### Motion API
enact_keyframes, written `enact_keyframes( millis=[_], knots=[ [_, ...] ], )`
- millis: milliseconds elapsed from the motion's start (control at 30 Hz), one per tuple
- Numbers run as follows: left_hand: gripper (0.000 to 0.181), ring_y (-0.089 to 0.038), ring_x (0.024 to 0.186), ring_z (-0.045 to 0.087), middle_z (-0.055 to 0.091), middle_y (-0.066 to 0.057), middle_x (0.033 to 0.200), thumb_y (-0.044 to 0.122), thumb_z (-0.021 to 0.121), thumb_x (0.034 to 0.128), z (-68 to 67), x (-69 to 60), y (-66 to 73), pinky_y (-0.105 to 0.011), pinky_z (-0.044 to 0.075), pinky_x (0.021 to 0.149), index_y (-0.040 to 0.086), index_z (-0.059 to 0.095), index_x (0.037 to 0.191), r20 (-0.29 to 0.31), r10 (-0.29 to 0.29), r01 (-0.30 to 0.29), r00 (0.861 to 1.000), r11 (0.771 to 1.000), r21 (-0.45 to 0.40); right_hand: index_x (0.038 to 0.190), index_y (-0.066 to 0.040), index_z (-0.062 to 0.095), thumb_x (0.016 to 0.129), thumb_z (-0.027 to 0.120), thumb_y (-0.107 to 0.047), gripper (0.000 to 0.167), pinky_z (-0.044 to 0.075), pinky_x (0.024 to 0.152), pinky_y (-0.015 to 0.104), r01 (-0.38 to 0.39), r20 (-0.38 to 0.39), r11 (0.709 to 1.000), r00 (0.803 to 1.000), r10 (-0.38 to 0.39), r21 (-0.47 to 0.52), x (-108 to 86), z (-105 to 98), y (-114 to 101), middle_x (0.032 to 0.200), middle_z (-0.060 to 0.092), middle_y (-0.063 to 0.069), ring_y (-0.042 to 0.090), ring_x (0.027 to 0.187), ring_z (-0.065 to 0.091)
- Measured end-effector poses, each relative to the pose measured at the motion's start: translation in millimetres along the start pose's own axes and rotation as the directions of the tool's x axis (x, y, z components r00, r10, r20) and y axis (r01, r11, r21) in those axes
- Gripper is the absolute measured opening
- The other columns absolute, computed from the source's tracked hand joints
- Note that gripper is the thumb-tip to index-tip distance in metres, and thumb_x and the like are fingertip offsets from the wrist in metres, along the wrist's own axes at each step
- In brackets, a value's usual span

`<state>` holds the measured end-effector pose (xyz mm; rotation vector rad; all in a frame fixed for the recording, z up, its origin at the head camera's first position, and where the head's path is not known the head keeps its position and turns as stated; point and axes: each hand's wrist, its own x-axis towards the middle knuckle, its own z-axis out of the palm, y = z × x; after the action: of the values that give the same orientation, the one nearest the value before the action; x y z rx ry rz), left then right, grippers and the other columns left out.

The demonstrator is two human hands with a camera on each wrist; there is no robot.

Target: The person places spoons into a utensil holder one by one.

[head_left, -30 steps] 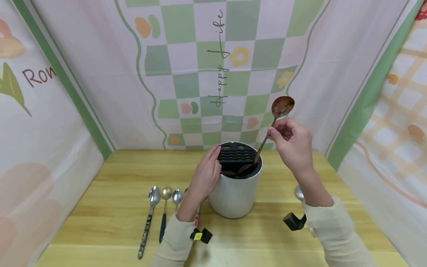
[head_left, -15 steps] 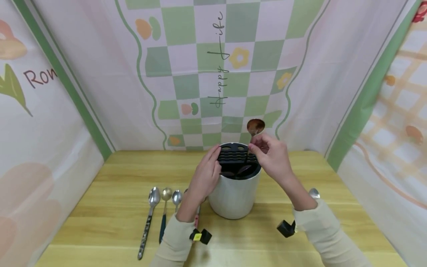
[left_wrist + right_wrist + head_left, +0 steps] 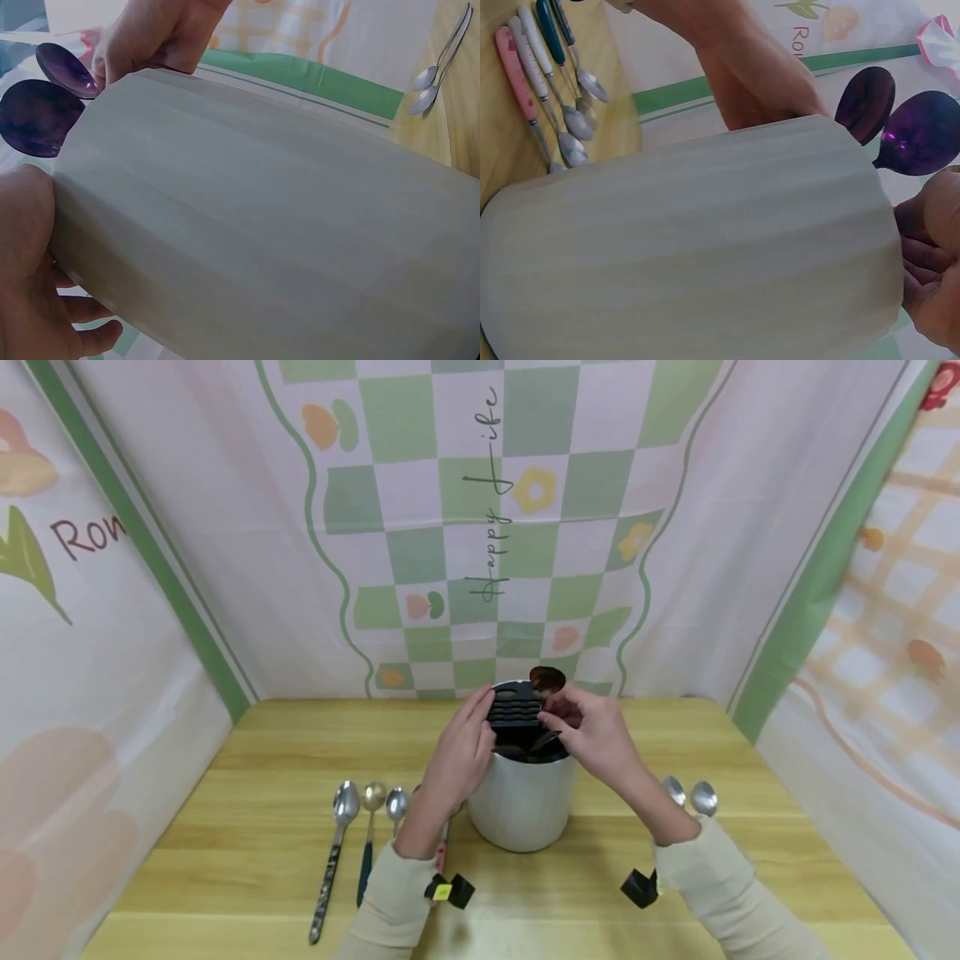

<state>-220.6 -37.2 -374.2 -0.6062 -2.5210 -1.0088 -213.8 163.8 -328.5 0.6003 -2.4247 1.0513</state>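
Note:
A whitish ribbed utensil holder (image 3: 521, 806) with a black slotted insert (image 3: 516, 712) stands upright on the table. My right hand (image 3: 596, 732) pinches a dark reddish spoon (image 3: 547, 678) just below its bowl. Its bowl points up, and the handle goes down at the slotted part, hidden by my fingers. My left hand (image 3: 459, 747) rests against the holder's left rim, fingers fairly straight. Dark spoons (image 3: 546, 741) also sit bowl up in the insert's front opening. Two purplish spoon bowls (image 3: 41, 116) rise over the rim in both wrist views.
Several spoons lie left of the holder, including one with a dark patterned handle (image 3: 328, 868) and one with a pink handle (image 3: 514, 71). Two silver spoons (image 3: 703, 797) lie at the right, partly behind my right forearm. Printed cloth (image 3: 480, 527) hangs behind the table (image 3: 262, 760).
My right hand has moved left and down with the spoon, from right of the holder to over the slotted insert. The spoon now stands lower. My left hand has stayed on the rim.

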Motion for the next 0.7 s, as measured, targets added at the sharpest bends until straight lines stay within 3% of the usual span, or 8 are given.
enact_keyframes(
  millis=[367,700],
  knots=[
    [0.050,-0.026,0.147,0.037,0.038,-0.011,0.159,0.017,0.033,0.1028,-0.9,0.7,0.6,-0.042,0.033,0.122,0.001,0.042,0.150,-0.011,0.014,-0.014,1.000,1.000,-0.004,0.089,-0.002,0.070,0.085,0.076,-0.004,0.008,0.061,0.064,0.028,0.050,-0.020,0.998,0.999,-0.050,-0.028,-4.5,5.5,2.6,0.082,0.074,0.011,0.021,0.074,0.073],
    [0.050,-0.025,0.148,0.035,0.037,-0.009,0.160,0.018,0.034,0.1034,-1.4,-0.4,2.1,-0.041,0.032,0.123,0.003,0.041,0.151,0.002,-0.005,0.005,1.000,1.000,-0.005,0.086,-0.003,0.069,0.081,0.078,0.002,0.011,0.063,0.063,0.031,0.160,-0.061,0.985,0.985,-0.164,-0.066,-11.0,9.2,3.9,0.082,0.074,0.011,0.020,0.075,0.073]
  ],
)
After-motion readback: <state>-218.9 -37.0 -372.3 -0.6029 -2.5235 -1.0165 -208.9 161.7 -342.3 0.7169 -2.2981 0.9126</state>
